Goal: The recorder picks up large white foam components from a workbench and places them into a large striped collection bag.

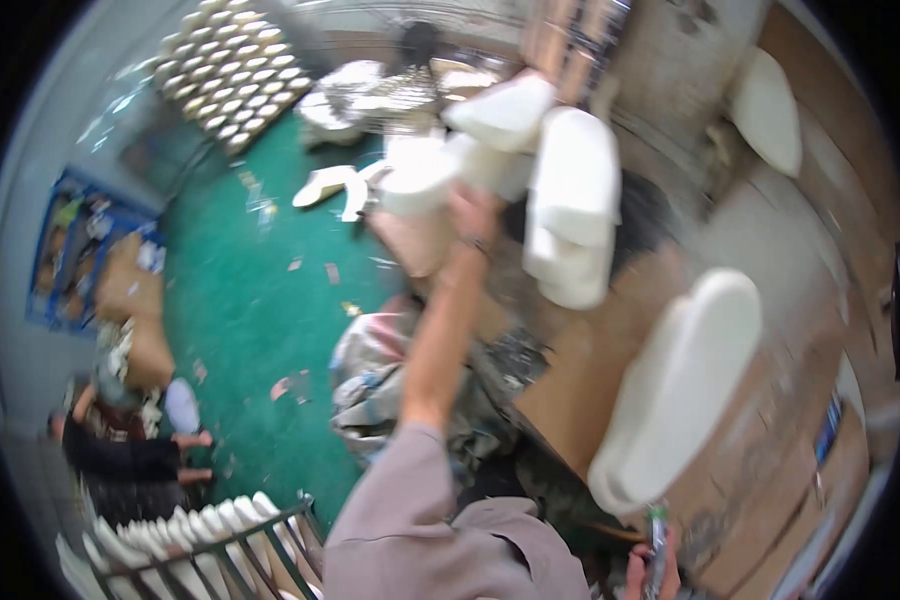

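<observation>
My left hand (475,213) reaches far forward to the edge of a white foam piece (420,182) in a pile. Its fingers are blurred, so whether they grip the piece is unclear. Low on the right, my right hand (670,572) is closed around a slim tool (656,550) with a green end. Just ahead of that tool lies a long white foam piece (685,385), rounded at both ends, on the brown worktable. Farther forward, several thick white pieces (573,195) are stacked to the right of my left hand.
Filled sacks (370,375) bulge left of the worktable (570,400). A metal rack (240,540) of white pieces stands at lower left. A tilted board (232,75) carries rows of pale pieces. Another person (120,450) in dark clothing is at far left, near a blue crate (75,250). Scraps dot the green floor (255,350).
</observation>
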Action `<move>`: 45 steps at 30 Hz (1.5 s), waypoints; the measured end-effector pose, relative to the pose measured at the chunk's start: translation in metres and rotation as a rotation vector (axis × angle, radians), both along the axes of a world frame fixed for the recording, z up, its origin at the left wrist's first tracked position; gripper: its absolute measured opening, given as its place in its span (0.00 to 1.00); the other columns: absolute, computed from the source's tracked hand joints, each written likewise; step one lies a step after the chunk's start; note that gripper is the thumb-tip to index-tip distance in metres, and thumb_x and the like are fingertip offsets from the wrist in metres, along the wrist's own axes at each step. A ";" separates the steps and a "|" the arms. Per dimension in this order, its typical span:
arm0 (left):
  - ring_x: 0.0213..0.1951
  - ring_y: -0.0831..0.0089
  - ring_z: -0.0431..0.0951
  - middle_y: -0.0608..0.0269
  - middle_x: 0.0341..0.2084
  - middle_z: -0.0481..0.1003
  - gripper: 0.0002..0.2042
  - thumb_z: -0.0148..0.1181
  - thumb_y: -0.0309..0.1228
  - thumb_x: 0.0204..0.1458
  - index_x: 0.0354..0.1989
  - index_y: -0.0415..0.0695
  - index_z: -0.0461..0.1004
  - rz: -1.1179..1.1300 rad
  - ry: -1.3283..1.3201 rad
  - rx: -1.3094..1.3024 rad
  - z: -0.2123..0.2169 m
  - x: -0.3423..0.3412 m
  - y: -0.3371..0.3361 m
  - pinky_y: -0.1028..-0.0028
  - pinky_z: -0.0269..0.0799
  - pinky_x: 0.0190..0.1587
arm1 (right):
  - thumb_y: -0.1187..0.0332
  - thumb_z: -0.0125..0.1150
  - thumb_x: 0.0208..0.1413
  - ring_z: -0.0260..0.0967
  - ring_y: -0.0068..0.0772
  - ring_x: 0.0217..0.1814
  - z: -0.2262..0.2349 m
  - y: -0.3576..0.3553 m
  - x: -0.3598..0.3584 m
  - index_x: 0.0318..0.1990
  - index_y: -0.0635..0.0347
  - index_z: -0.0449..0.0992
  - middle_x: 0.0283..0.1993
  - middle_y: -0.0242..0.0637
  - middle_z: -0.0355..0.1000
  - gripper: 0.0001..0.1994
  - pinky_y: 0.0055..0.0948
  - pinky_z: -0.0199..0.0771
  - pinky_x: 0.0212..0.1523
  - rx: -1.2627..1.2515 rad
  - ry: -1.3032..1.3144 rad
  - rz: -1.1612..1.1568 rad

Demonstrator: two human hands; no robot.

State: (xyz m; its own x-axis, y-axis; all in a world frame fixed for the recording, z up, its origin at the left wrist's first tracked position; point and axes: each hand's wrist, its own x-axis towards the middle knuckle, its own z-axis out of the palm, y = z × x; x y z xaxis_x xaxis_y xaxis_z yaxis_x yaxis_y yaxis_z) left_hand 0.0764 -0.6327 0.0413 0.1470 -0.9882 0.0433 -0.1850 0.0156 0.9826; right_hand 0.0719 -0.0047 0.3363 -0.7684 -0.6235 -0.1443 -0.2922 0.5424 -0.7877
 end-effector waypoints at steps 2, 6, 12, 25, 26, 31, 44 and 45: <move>0.42 0.64 0.79 0.54 0.41 0.79 0.16 0.61 0.30 0.55 0.49 0.36 0.72 -0.099 0.242 0.047 0.016 -0.010 0.115 0.65 0.76 0.47 | 0.74 0.61 0.63 0.71 0.35 0.45 -0.008 0.017 0.007 0.66 0.72 0.65 0.53 0.48 0.73 0.25 0.32 0.73 0.45 -0.059 -0.057 -0.104; 0.47 0.75 0.76 0.63 0.46 0.76 0.19 0.65 0.31 0.57 0.56 0.43 0.70 -0.516 0.316 0.214 0.015 0.034 0.291 0.71 0.75 0.50 | 0.71 0.60 0.64 0.70 0.35 0.50 -0.054 0.071 -0.012 0.68 0.65 0.65 0.56 0.50 0.72 0.26 0.30 0.71 0.50 -0.102 -0.004 -0.099; 0.59 0.60 0.71 0.46 0.58 0.71 0.38 0.70 0.43 0.53 0.67 0.35 0.61 -0.832 0.162 0.411 0.009 0.033 0.424 0.62 0.68 0.61 | 0.74 0.62 0.56 0.74 0.30 0.35 -0.018 0.059 0.004 0.62 0.74 0.69 0.36 0.42 0.76 0.25 0.29 0.75 0.40 -0.327 0.054 -0.268; 0.59 0.59 0.71 0.43 0.64 0.64 0.42 0.70 0.40 0.55 0.72 0.37 0.52 -1.088 0.062 0.488 0.005 0.008 0.497 0.64 0.75 0.54 | 0.72 0.67 0.56 0.77 0.30 0.36 0.004 0.137 0.048 0.60 0.72 0.71 0.39 0.45 0.78 0.25 0.25 0.76 0.40 -0.204 0.407 -0.239; 0.59 0.60 0.72 0.43 0.64 0.64 0.42 0.70 0.40 0.55 0.72 0.37 0.53 -1.070 0.057 0.444 0.001 0.009 0.498 0.65 0.75 0.53 | 0.72 0.67 0.56 0.77 0.30 0.36 0.005 0.144 0.050 0.60 0.72 0.71 0.39 0.45 0.78 0.25 0.25 0.76 0.40 -0.205 0.403 -0.239; 0.55 0.64 0.74 0.48 0.56 0.72 0.35 0.69 0.41 0.54 0.66 0.35 0.63 -0.977 0.158 0.468 0.009 0.016 0.510 0.66 0.73 0.55 | 0.72 0.68 0.53 0.76 0.32 0.34 0.001 0.171 0.065 0.61 0.72 0.71 0.37 0.45 0.76 0.28 0.27 0.76 0.38 -0.242 0.402 -0.196; 0.34 0.73 0.81 0.59 0.37 0.80 0.18 0.62 0.33 0.60 0.54 0.36 0.74 -0.959 -0.245 0.773 -0.132 0.216 0.510 0.74 0.77 0.33 | 0.66 0.68 0.54 0.75 0.31 0.33 -0.002 0.236 0.098 0.58 0.75 0.72 0.36 0.44 0.77 0.27 0.27 0.75 0.36 -0.246 0.262 -0.222; 0.35 0.71 0.81 0.58 0.36 0.81 0.18 0.62 0.33 0.59 0.54 0.36 0.74 -0.924 -0.390 0.851 -0.149 0.238 0.511 0.71 0.79 0.33 | 0.65 0.69 0.54 0.75 0.30 0.32 -0.005 0.241 0.100 0.58 0.75 0.72 0.35 0.43 0.77 0.27 0.26 0.74 0.35 -0.287 0.260 -0.227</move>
State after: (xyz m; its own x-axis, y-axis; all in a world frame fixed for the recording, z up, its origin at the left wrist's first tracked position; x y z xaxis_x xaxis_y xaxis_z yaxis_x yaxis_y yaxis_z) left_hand 0.3142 -0.1214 -0.1074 -0.4743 -0.4557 -0.7532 -0.7117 -0.3050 0.6328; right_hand 0.1720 0.2361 0.3309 -0.8780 -0.4218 0.2262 -0.3996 0.3860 -0.8314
